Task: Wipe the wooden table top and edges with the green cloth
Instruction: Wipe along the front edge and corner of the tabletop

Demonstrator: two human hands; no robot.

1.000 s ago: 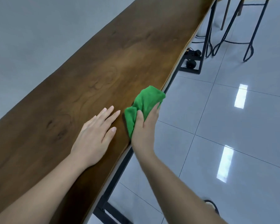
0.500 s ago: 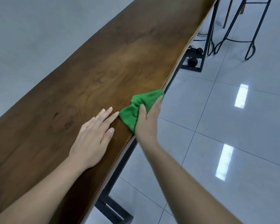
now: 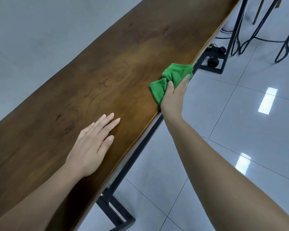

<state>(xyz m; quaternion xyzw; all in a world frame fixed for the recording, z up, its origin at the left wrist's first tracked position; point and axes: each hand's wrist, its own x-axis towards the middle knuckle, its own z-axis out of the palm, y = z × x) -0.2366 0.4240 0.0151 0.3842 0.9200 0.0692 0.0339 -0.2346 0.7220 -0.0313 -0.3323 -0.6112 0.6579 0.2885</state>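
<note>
right hand gripping the green cloth just slid further along the table edge, left hand still flat, fingers straight. edge wiping's moving along.

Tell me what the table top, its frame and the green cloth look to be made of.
The table top: wood, brown, smooth satin finish; grain swirls and dark knots show. The frame: likely metal, painted matte black; thin square bars. The green cloth: soft fuzzy fabric, perhaps microfibre; it bunches in folds where the right hand grips it.
</note>
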